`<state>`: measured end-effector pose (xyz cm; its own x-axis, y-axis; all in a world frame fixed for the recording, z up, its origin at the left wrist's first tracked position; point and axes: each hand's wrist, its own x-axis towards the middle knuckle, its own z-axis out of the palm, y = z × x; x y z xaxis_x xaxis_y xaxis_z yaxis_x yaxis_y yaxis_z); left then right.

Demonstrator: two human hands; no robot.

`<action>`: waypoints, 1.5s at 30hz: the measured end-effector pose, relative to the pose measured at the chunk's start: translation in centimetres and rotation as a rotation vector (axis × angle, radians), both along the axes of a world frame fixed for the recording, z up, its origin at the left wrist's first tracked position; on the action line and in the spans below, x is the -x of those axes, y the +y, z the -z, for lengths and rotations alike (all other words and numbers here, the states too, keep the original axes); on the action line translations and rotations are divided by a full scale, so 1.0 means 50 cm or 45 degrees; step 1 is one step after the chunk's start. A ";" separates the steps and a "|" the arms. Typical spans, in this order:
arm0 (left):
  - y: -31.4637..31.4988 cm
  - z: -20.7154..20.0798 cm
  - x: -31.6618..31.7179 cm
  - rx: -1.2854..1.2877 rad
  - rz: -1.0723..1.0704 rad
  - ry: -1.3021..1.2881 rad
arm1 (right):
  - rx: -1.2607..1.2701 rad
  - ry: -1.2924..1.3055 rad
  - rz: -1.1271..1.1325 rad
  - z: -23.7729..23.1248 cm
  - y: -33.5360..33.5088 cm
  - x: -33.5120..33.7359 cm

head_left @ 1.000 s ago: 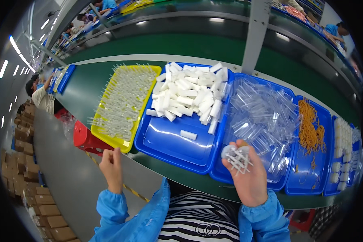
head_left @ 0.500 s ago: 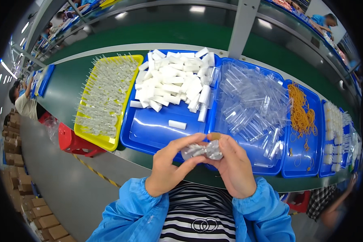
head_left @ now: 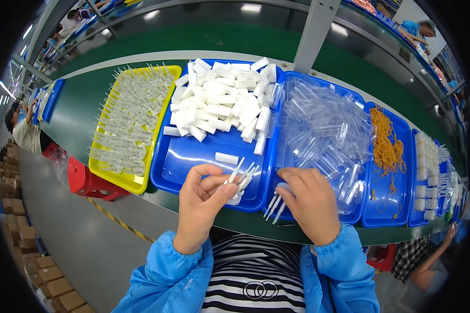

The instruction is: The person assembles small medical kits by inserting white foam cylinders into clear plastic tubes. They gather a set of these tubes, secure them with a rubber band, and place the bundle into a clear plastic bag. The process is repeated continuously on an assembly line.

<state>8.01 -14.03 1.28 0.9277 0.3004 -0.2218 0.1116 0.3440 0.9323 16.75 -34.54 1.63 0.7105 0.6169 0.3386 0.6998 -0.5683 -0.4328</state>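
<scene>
My left hand (head_left: 201,208) is closed on several thin whitish rods (head_left: 244,178), their ends pointing up and to the right above the thumb. My right hand (head_left: 312,206) pinches another small bunch of thin white rods (head_left: 275,205), which point down and to the left. The two bunches are apart, over the near edge of the blue trays. White foam blocks (head_left: 219,99) lie piled in the blue tray (head_left: 188,161) ahead, with one loose block (head_left: 227,158) just beyond my left hand. Clear plastic tubes (head_left: 326,125) fill the tray beyond my right hand.
A yellow tray (head_left: 145,180) of similar rods stands at the left, beside a red stool (head_left: 91,180). At the right are trays of orange rubber bands (head_left: 385,138) and white bundled parts (head_left: 427,172). A metal post (head_left: 314,36) rises behind the trays. Other people sit farther along.
My hands have moved apart. The bunched pieces held together between them are now split, with rods in each hand. My right hand has turned palm down.
</scene>
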 end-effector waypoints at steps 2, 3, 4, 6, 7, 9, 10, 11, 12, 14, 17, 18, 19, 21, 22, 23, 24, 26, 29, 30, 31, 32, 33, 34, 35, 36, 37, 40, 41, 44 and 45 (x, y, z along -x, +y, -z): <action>-0.009 0.002 0.001 0.092 -0.030 -0.050 | -0.103 -0.011 0.020 -0.019 -0.001 0.005; -0.021 0.001 0.000 0.153 -0.038 -0.087 | -0.154 -0.012 0.030 -0.027 -0.003 0.009; -0.032 0.002 0.000 0.213 -0.046 -0.123 | -0.257 0.077 -0.071 -0.038 0.002 0.018; -0.050 0.005 -0.004 0.299 -0.045 -0.106 | -0.466 0.252 -0.262 -0.058 0.021 0.037; -0.055 0.006 -0.005 0.341 -0.039 -0.099 | -0.434 0.220 -0.265 -0.057 0.027 0.039; -0.058 0.021 0.008 0.320 -0.021 -0.090 | -0.372 0.153 -0.280 -0.047 0.036 0.036; -0.059 0.015 0.012 0.307 -0.005 -0.128 | -0.402 0.232 -0.242 -0.039 0.033 0.033; -0.060 0.012 0.018 0.293 0.010 -0.166 | -0.468 0.356 -0.204 -0.040 0.029 0.032; -0.056 0.022 0.025 -0.088 0.091 -0.355 | -0.533 0.485 -0.169 -0.041 0.026 0.033; -0.061 0.020 0.043 -0.291 0.071 -0.439 | -0.547 0.648 -0.192 -0.052 0.020 0.028; -0.049 0.029 0.058 -0.393 0.046 -0.435 | -0.462 0.774 -0.324 -0.056 0.025 0.028; -0.040 0.032 0.065 -0.417 0.026 -0.423 | -0.380 0.716 -0.440 -0.069 0.030 0.011; -0.028 0.038 0.069 -0.442 -0.038 -0.417 | -0.302 0.585 -0.461 -0.072 0.035 -0.010; -0.005 0.056 0.077 -0.498 -0.167 -0.400 | -0.155 0.324 -0.504 -0.068 0.053 -0.048; -0.001 0.049 0.072 -0.388 -0.246 -0.364 | -0.181 0.151 -0.459 -0.056 0.078 -0.057; 0.002 0.046 0.073 -0.352 -0.255 -0.347 | -0.112 0.062 -0.466 -0.040 0.107 -0.064; 0.006 0.041 0.072 -0.317 -0.264 -0.333 | -0.043 -0.031 -0.471 -0.025 0.139 -0.071; 0.009 0.037 0.071 -0.305 -0.275 -0.338 | 0.115 -0.195 -0.476 0.007 0.180 -0.073; 0.023 0.040 0.088 -0.702 -0.248 -0.330 | 0.307 -0.302 -0.514 0.029 0.210 -0.069; 0.028 0.043 0.097 -0.861 -0.270 -0.311 | 0.327 -0.275 -0.547 0.025 0.209 -0.067; 0.033 0.041 0.101 -0.977 -0.249 -0.326 | 0.347 -0.248 -0.577 0.021 0.207 -0.066; 0.037 0.035 0.103 -1.093 -0.224 -0.341 | 0.235 -0.031 -0.556 0.017 0.200 -0.069; 0.038 0.029 0.102 -1.199 -0.193 -0.363 | 0.132 0.183 -0.523 0.011 0.187 -0.073; 0.032 0.018 0.099 -1.196 -0.204 -0.348 | 0.027 0.395 -0.481 0.000 0.175 -0.076; 0.030 0.011 0.100 -1.183 -0.165 -0.364 | -0.149 0.684 -0.419 -0.016 0.165 -0.078; 0.027 0.005 0.102 -1.166 -0.124 -0.377 | -0.328 0.971 -0.345 -0.040 0.154 -0.080; 0.025 0.005 0.103 -1.149 -0.084 -0.390 | -0.509 1.254 -0.264 -0.057 0.146 -0.081; 0.020 0.006 0.098 -1.121 0.091 -0.477 | -0.846 1.447 -0.085 -0.075 0.122 -0.064; 0.017 0.003 0.095 -1.134 0.157 -0.504 | -0.934 1.439 -0.028 -0.077 0.116 -0.054; 0.007 -0.004 0.085 -1.108 0.170 -0.473 | -0.874 1.383 -0.056 -0.067 0.095 -0.037; 0.005 -0.006 0.082 -1.096 0.164 -0.459 | -0.815 1.341 -0.086 -0.062 0.088 -0.034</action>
<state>3.90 -13.79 1.57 0.9346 0.1181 0.3354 -0.2437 -0.4742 0.8460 18.43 -30.12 4.74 0.7929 0.5964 -0.1249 -0.1388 -0.0227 -0.9901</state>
